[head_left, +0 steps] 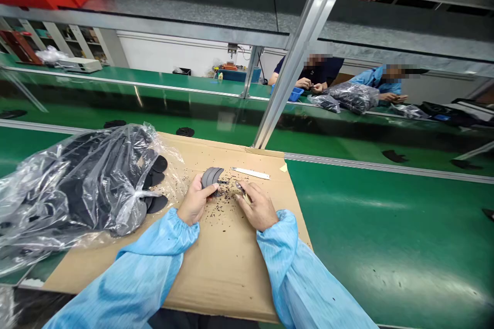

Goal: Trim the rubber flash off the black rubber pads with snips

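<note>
My left hand (196, 200) is closed on a small stack of curved black plastic pieces (212, 177), with a thin black stub sticking out to the right. Just right of it, my right hand (258, 204) grips a small metal-tipped hand tool (241, 186); its exact kind is partly hidden by the fingers. The tool's tip is close to the stub, with a slight gap between them. Black crumbs (221, 211) lie scattered below and around both hands on a cardboard sheet (227, 282). Beyond the right hand lies a flat silvery strip, like tweezers (250, 172).
A clear plastic bag (77, 180) full of black pieces covers the cardboard's left side, with rounded black parts (157, 204) at its mouth. A metal post (301, 56) rises behind the cardboard. Green worktop (370, 226) extends right. Two people work across the bench.
</note>
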Available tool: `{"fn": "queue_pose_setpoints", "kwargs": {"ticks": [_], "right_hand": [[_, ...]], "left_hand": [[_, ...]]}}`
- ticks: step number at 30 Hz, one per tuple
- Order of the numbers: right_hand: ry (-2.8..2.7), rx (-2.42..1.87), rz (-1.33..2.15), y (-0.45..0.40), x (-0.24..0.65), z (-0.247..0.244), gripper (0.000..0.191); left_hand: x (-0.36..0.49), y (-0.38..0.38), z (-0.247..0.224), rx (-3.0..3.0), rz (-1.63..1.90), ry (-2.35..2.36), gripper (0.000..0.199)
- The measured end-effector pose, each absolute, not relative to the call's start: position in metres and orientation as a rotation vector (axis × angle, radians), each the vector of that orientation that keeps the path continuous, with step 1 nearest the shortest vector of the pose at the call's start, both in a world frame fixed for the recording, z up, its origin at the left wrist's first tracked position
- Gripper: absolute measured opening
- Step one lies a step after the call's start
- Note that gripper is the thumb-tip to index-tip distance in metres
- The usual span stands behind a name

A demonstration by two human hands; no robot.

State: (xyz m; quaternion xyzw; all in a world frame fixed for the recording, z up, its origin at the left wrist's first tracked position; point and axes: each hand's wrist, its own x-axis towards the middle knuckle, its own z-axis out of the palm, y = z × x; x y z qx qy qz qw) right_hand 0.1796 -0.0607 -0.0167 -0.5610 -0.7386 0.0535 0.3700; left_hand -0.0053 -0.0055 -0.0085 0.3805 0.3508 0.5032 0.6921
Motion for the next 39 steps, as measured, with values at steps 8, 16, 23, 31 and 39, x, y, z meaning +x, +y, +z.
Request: {"fn": "queue_pose_setpoints", "kwargs": {"ticks": [8,16,23,31,39], "right_hand": [[-1.92,-1.444,0.153,-0.062,0.18,-0.017,0.034],[-2.036,-1.43,0.097,-0.066,0.167,-0.013,0.034],[-2.146,-1.437,0.007,-0.067,0.154,-0.013,0.035],[-2.219,-1.449,-0.038,-0.068,0.142,-0.011,0.036],[-2.227,-1.438,-0.007,-0.067,0.144,-0.014,0.039]], "left_hand": [[-0.007,-0.002,-0.009,0.796,1.127,0.695,0.057],[-0.009,0.002,-0.007,0.553,1.074,0.649,0.046],[-0.01,0.001,-0.005,0.474,0.942,0.574,0.026],[-0.009,-0.002,0.001,0.478,0.871,0.612,0.015],[-0.009,-0.002,0.001,0.521,0.852,0.649,0.026]]}}
